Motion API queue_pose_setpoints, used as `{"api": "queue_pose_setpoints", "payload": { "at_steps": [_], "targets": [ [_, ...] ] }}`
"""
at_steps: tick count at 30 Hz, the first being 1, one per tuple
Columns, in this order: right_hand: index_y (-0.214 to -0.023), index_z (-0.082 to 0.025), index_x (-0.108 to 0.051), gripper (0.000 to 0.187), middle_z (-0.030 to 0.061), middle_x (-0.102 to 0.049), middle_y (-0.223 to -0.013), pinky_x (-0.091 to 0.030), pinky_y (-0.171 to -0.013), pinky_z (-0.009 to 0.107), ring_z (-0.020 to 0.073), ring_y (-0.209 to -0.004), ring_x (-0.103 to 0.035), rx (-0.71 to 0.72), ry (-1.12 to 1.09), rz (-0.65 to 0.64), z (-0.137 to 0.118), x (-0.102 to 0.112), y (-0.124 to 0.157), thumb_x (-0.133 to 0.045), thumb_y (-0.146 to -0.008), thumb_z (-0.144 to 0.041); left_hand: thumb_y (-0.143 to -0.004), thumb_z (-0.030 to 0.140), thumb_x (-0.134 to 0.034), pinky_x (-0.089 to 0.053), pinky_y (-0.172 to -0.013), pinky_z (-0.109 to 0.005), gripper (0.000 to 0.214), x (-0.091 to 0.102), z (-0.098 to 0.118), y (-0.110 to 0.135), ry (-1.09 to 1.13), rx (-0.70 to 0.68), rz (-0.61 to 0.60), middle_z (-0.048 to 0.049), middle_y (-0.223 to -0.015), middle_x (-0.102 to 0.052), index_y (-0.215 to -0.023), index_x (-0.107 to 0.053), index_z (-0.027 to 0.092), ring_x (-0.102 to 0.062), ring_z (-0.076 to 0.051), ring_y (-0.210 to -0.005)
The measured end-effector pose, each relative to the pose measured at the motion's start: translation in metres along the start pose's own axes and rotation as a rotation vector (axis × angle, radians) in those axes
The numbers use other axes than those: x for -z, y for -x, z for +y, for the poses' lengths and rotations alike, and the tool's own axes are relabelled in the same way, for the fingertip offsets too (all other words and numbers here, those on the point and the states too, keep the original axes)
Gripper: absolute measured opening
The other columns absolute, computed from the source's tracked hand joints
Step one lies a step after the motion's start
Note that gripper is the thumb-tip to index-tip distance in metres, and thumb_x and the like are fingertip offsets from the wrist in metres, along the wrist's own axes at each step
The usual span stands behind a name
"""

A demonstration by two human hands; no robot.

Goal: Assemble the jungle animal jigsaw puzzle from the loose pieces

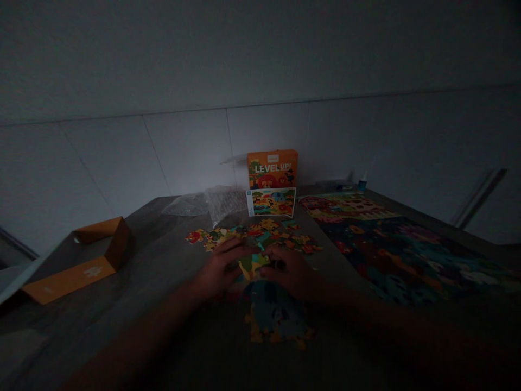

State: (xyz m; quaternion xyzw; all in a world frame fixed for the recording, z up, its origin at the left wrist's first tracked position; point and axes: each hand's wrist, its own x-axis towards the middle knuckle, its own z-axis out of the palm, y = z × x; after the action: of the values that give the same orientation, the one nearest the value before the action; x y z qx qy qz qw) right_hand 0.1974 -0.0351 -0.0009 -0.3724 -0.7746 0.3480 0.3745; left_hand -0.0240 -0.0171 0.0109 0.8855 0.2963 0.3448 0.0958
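Note:
My left hand (222, 267) reaches over the loose jigsaw puzzle pieces (277, 231), its fingers stretched forward and apart from the thumb. Opposite it, my right hand (291, 271) is curled, its fingertips at a yellow-green puzzle piece (260, 259) between the two hands. Dim light hides how firmly that piece is gripped. Nearer to me lies a joined puzzle section (277, 315) showing a blue-grey animal, with a yellow lower edge. My right hand covers part of its top.
Behind the pieces stands an orange puzzle box (272, 168) with a picture card (272, 202) leaning on it. Clear plastic packaging (223, 201) lies beside it. An orange box tray (73, 279) is at left, finished puzzles (402, 255) at right, and a small bottle (362, 182) behind them.

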Motion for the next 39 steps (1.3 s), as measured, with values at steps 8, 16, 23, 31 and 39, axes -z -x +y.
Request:
{"api": "queue_pose_setpoints", "payload": {
  "at_steps": [8,16,23,31,39],
  "targets": [
    [-0.089,-0.019,-0.066,0.012,0.0032,-0.071,-0.084,-0.047,-0.069,0.029,0.0190,-0.077,-0.065,-0.082,-0.158,0.071,0.008,0.002,-0.002,-0.059,-0.086,-0.028,-0.090,0.019,-0.052,-0.045,-0.101,-0.042,0.052,-0.007,-0.007,0.010,-0.041,0.146,-0.068,-0.0087,-0.127,-0.060,-0.141,-0.046,0.028,-0.055,-0.024,-0.118],
    [-0.065,-0.018,-0.058,0.016,-0.0004,-0.062,-0.063,-0.041,-0.054,0.023,0.0133,-0.060,-0.056,-0.300,-0.111,0.137,0.013,0.008,-0.019,-0.058,-0.080,-0.024,-0.086,0.024,-0.048,-0.052,-0.076,-0.034,0.036,-0.003,-0.028,-0.006,-0.218,0.755,0.202,-0.0088,-0.096,-0.070,-0.119,-0.059,0.016,-0.066,-0.023,-0.086],
    [-0.062,-0.018,-0.054,0.017,-0.0048,-0.051,-0.046,-0.031,-0.038,0.021,0.0095,-0.035,-0.044,-0.314,-0.086,-0.037,0.019,0.018,-0.036,-0.057,-0.078,-0.023,-0.081,0.019,-0.051,-0.050,-0.075,-0.033,0.021,-0.004,-0.037,-0.012,-0.248,0.882,0.185,-0.0123,-0.094,-0.074,-0.090,-0.069,0.014,-0.069,-0.027,-0.091],
    [-0.068,-0.018,-0.056,0.015,-0.0018,-0.058,-0.061,-0.039,-0.054,0.024,0.0131,-0.057,-0.053,-0.105,-0.048,0.103,0.029,0.018,-0.049,-0.057,-0.080,-0.027,-0.079,0.014,-0.052,-0.052,-0.076,-0.032,0.021,0.001,-0.033,-0.010,-0.206,0.648,0.103,-0.0078,-0.090,-0.071,-0.090,-0.069,0.015,-0.067,-0.021,-0.082],
    [-0.077,-0.017,-0.066,0.016,0.0041,-0.068,-0.077,-0.046,-0.066,0.029,0.0192,-0.074,-0.063,0.013,-0.016,0.109,0.043,0.018,-0.051,-0.060,-0.079,-0.032,-0.087,0.025,-0.055,-0.046,-0.095,-0.039,0.038,-0.001,-0.013,-0.010,-0.145,0.297,0.007,-0.0074,-0.104,-0.068,-0.124,-0.061,0.021,-0.058,-0.025,-0.106]
  ]
}}
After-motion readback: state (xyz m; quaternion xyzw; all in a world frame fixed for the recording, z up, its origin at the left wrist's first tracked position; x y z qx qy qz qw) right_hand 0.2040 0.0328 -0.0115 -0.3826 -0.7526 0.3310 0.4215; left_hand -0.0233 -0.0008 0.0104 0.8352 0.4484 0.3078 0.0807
